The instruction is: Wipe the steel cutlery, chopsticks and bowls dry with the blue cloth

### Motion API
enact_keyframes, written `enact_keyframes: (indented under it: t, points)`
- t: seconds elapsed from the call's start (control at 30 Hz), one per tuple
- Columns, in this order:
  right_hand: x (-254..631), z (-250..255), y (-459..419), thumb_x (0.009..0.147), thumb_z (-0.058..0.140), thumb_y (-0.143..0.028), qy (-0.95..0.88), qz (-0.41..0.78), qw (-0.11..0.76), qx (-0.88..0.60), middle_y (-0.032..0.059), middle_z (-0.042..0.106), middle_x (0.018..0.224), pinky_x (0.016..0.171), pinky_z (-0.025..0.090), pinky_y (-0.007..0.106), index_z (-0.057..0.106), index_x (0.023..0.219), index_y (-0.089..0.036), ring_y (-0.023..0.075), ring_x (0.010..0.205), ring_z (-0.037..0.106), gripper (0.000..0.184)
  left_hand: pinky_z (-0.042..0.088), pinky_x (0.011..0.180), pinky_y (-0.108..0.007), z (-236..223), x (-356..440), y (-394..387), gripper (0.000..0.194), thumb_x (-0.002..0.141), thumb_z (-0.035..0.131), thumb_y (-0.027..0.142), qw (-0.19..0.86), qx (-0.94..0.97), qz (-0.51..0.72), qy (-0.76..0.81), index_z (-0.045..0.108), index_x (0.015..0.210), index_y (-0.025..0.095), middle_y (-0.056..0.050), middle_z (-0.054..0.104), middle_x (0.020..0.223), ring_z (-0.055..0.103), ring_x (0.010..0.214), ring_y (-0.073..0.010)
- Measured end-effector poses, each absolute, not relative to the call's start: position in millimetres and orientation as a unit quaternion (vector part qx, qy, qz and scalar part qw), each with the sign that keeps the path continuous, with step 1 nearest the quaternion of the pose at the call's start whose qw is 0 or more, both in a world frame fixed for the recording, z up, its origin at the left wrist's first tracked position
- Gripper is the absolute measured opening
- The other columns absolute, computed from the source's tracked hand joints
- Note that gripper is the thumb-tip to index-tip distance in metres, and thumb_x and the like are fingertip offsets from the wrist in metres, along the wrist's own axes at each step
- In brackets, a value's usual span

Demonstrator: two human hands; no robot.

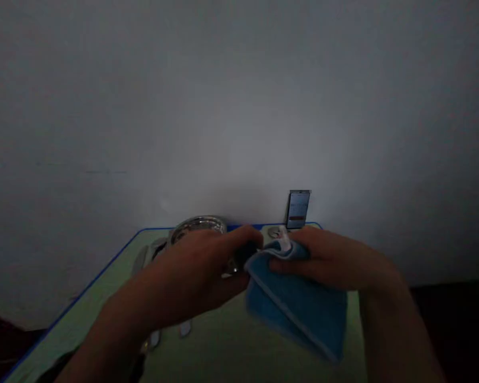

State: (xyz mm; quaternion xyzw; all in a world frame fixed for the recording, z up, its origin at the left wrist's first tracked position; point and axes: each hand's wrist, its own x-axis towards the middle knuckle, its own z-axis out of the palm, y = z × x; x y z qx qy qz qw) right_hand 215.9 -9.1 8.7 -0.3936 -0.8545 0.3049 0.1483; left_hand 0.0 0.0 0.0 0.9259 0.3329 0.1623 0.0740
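A blue cloth (299,308) with a pale edge hangs folded over the table. My right hand (327,258) is closed on its upper part, thumb on the near side. My left hand (199,271) is curled at the cloth's left edge, around a dark object (245,252) that looks like a black handle. Its far end seems to go into the cloth, so its kind is hidden. The picture is dim and slightly blurred.
A shiny round metal bowl or dish (199,219) stands at the back of the pale green, blue-edged table (207,356). Silvery utensil ends (184,328) show beside my left forearm. A phone (298,210) leans against the grey wall (239,106).
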Motion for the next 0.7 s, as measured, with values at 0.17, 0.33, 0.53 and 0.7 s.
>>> enact_keyframes:
  t: [0.17, 0.33, 0.53, 0.7]
  points:
    - [229.3, 5.3, -9.5, 0.082, 0.05, -0.047, -0.815, 0.31, 0.14, -0.468, 0.0005, 0.067, 0.084, 0.066, 0.045, 0.025, 0.062, 0.084, -0.018, 0.0158, 0.075, 0.062, 0.031, 0.039, 0.053, -0.02, 5.3, -31.4, 2.4, 0.028, 0.084, 0.053, 0.03, 0.082, 0.913, 0.179, 0.357, 0.049, 0.111, 0.031, 0.006, 0.063, 0.075, 0.057, 0.058, -0.0097]
    - [233.2, 3.3, -9.3, 0.082, 0.051, -0.046, -0.815, 0.294, 0.143, -0.479, 0.0006, 0.067, 0.079, 0.065, 0.044, 0.025, 0.062, 0.081, -0.018, 0.0153, 0.071, 0.061, 0.03, 0.039, 0.053, -0.021, 0.7, -27.1, 5.6, 0.021, 0.081, 0.055, 0.029, 0.087, 0.908, 0.186, 0.366, 0.052, 0.102, 0.028, 0.005, 0.063, 0.077, 0.057, 0.059, -0.0101]
    - [218.5, 5.2, -6.2, 0.082, 0.052, -0.045, -0.843, 0.302, 0.13, -0.425, 0.0023, 0.068, 0.09, 0.07, 0.044, 0.026, 0.064, 0.09, -0.019, 0.0162, 0.078, 0.062, 0.03, 0.042, 0.063, -0.026, -8.4, -6.0, 5.9, 0.024, 0.079, 0.057, 0.033, 0.094, 0.919, 0.154, 0.35, 0.052, 0.102, 0.028, 0.002, 0.062, 0.084, 0.058, 0.074, -0.0164]
    - [224.8, 0.4, -0.5, 0.082, 0.051, -0.048, -0.823, 0.327, 0.121, -0.448, 0.0023, 0.067, 0.094, 0.071, 0.045, 0.026, 0.063, 0.092, -0.019, 0.0168, 0.082, 0.062, 0.032, 0.041, 0.059, -0.024, -2.1, -16.9, 9.7, 0.023, 0.081, 0.053, 0.033, 0.111, 0.911, 0.153, 0.367, 0.054, 0.104, 0.025, 0.001, 0.064, 0.084, 0.059, 0.071, -0.015]
